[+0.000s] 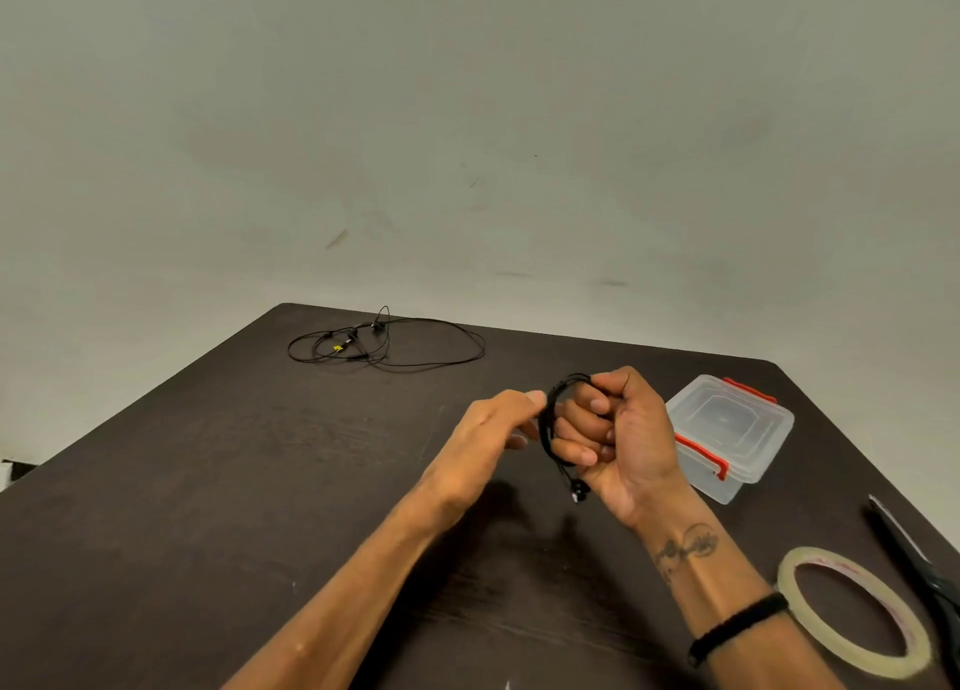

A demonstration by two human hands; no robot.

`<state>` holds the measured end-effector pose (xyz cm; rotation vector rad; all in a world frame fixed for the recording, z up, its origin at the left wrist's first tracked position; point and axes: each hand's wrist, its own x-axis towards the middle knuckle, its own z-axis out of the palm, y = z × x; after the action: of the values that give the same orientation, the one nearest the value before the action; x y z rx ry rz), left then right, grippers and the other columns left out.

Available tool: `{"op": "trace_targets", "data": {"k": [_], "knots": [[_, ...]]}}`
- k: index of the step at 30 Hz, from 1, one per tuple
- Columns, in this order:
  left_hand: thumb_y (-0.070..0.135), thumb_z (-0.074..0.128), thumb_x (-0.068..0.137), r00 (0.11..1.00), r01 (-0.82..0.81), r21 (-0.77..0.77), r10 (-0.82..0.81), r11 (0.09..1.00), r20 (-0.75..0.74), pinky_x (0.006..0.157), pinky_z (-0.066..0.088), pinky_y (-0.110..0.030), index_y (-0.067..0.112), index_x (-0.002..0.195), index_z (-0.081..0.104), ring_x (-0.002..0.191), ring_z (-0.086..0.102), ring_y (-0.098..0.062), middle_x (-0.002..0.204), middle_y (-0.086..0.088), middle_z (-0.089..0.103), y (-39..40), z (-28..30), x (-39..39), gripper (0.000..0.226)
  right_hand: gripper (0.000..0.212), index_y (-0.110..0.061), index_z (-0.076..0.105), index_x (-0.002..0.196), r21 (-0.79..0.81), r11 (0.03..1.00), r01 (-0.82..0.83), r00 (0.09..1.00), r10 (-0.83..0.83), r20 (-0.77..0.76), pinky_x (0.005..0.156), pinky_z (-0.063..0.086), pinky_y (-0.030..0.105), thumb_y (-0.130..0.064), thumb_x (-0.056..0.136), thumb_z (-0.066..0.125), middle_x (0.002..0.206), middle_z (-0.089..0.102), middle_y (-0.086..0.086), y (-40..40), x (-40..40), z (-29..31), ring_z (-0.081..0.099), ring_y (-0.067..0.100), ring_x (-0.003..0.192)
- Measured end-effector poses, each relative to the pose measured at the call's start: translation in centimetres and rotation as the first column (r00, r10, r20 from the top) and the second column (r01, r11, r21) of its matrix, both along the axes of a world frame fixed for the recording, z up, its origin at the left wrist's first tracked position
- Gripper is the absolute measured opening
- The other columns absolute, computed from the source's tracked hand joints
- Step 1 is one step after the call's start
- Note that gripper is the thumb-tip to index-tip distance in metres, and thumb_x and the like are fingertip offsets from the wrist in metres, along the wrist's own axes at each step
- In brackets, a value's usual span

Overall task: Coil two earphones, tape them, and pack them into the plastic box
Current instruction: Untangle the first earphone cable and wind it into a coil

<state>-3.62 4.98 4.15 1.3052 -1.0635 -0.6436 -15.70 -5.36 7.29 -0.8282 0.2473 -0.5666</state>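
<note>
We are in the coiling step, working on the first of the two earphones. Our right hand (pixel 618 429) is raised above the dark table (pixel 208 481), fingers curled with the black coiled earphone (pixel 550 419) looped around them, the thumb closing over the top of the loops; a short tail with the earbud end (pixel 577 493) hangs below the palm. Our left hand (pixel 493 424) comes in from the left with its fingers fairly straight, its thumb tip touching or pinching the coil's left side; we cannot tell for certain whether it grips the cord or only steadies it. The second earphone (pixel 384 343) lies loose and uncoiled at the far left of the table, well apart from both hands. The plastic box (pixel 727 429) with red clips sits closed just to the right of the right hand, its lid apparently on. The tape roll (pixel 852 611) lies at the near right, beside the right forearm, and the scissors (pixel 909 549) rest at the right edge, just beyond the roll. We judge the coil nearly finished, only the hanging tail left to wind. The next move calls for tucking in that tail, then keeping the loops pinched with one hand while the other reaches for the tape, so the bundle does not spring open before a strip goes round it.
</note>
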Motion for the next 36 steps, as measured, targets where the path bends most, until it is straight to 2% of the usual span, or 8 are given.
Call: {"op": "trace_targets", "data": {"k": [3, 4, 6, 12, 17, 23, 30, 36], "knots": [[0.038, 0.063, 0.101, 0.996, -0.044, -0.043, 0.047, 0.998, 0.072, 0.083, 0.051, -0.036, 0.012, 0.097, 0.079, 0.082, 0.06, -0.013, 0.086, -0.003, 0.067, 0.0, -0.2, 0.3, 0.031, 0.04, -0.019, 0.034, 0.06, -0.069, 0.998, 0.01, 0.998, -0.015, -0.066, 0.038, 0.019, 0.023, -0.023, 0.1, 0.035, 0.044, 0.021, -0.004, 0.2, 0.1, -0.1, 0.018, 0.008, 0.035], [0.026, 0.064, 0.103, 0.998, -0.033, -0.05, 0.036, 0.998, 0.057, 0.084, 0.054, -0.029, 0.013, 0.106, 0.079, 0.086, 0.066, -0.011, 0.092, -0.002, 0.073, -0.1, -0.2, 0.3, 0.021, 0.04, -0.018, 0.034, 0.06, -0.08, 0.997, 0.009, 0.997, -0.014, -0.075, 0.037, 0.019, 0.023, -0.023, 0.1, 0.035, 0.044, 0.021, -0.004, 0.3, 0.2, -0.2, 0.018, 0.008, 0.035], [0.016, 0.068, 0.1, 0.999, -0.027, -0.061, 0.029, 0.998, 0.034, 0.094, 0.058, -0.03, 0.019, 0.128, 0.072, 0.099, 0.074, -0.016, 0.103, -0.005, 0.079, 0.0, 0.0, 0.5, 0.028, 0.04, -0.019, 0.034, 0.06, -0.095, 0.995, 0.009, 0.997, -0.016, -0.079, 0.037, 0.021, 0.023, -0.023, 0.1, 0.035, 0.045, 0.021, -0.004, 0.3, 0.2, -0.2, 0.018, 0.008, 0.035], [0.019, 0.075, 0.089, 0.994, -0.048, -0.036, 0.051, 0.998, 0.094, 0.101, 0.055, -0.037, 0.029, 0.125, 0.062, 0.108, 0.073, -0.013, 0.111, 0.001, 0.079, 0.5, 0.4, 1.4, 0.04, 0.042, -0.019, 0.036, 0.059, -0.137, 0.99, 0.04, 0.993, -0.055, -0.107, 0.039, 0.021, 0.024, -0.023, 0.101, 0.035, 0.047, 0.021, -0.003, 0.3, 0.1, -0.4, 0.017, 0.01, 0.039], [0.034, 0.073, 0.086, 0.921, -0.234, -0.105, 0.255, 0.966, 0.295, 0.099, 0.055, -0.042, 0.046, 0.126, 0.059, 0.114, 0.063, -0.006, 0.12, 0.02, 0.067, 0.1, -0.3, 1.5, 0.044, 0.045, -0.019, 0.036, 0.058, -0.293, 0.945, 0.143, 0.97, -0.193, -0.149, 0.041, 0.021, 0.027, -0.021, 0.103, 0.034, 0.05, 0.022, -0.001, 0.5, 0.4, -0.5, 0.018, 0.013, 0.043], [0.024, 0.062, 0.104, 0.897, -0.203, -0.163, 0.25, 0.966, 0.364, 0.099, 0.057, -0.037, 0.034, 0.132, 0.07, 0.117, 0.067, -0.002, 0.124, 0.02, 0.073, 0.0, -0.5, 1.3, 0.031, 0.04, -0.02, 0.035, 0.057, -0.023, 1.0, -0.014, 1.0, 0.014, -0.021, 0.038, 0.016, 0.023, -0.023, 0.097, 0.036, 0.045, 0.019, -0.005, 0.4, -0.1, 0.1, 0.007, 0.011, 0.045], [0.015, 0.07, 0.098, 0.964, -0.165, -0.158, 0.193, 0.974, 0.182, 0.093, 0.061, -0.046, 0.016, 0.118, 0.079, 0.102, 0.076, -0.018, 0.108, 0.0, 0.08, -0.6, -1.4, 0.8, 0.022, 0.038, -0.02, 0.038, 0.055, 0.066, 0.994, -0.088, 0.994, 0.083, 0.077, 0.035, 0.019, 0.02, -0.023, 0.093, 0.04, 0.042, 0.024, -0.007, 0.2, -0.2, 0.2, 0.008, 0.009, 0.044], [0.001, 0.069, 0.096, 0.998, -0.07, -0.13, 0.071, 0.989, -0.001, 0.077, 0.061, -0.029, 0.016, 0.105, 0.079, 0.086, 0.074, -0.014, 0.093, -0.004, 0.08, -0.8, -1.0, 0.1, 0.02, 0.037, -0.019, 0.038, 0.057, 0.075, 0.99, -0.119, 0.991, 0.114, 0.065, 0.034, 0.022, 0.019, -0.023, 0.094, 0.039, 0.043, 0.025, -0.007, 0.1, 0.0, -0.3, 0.014, 0.007, 0.039]]}}
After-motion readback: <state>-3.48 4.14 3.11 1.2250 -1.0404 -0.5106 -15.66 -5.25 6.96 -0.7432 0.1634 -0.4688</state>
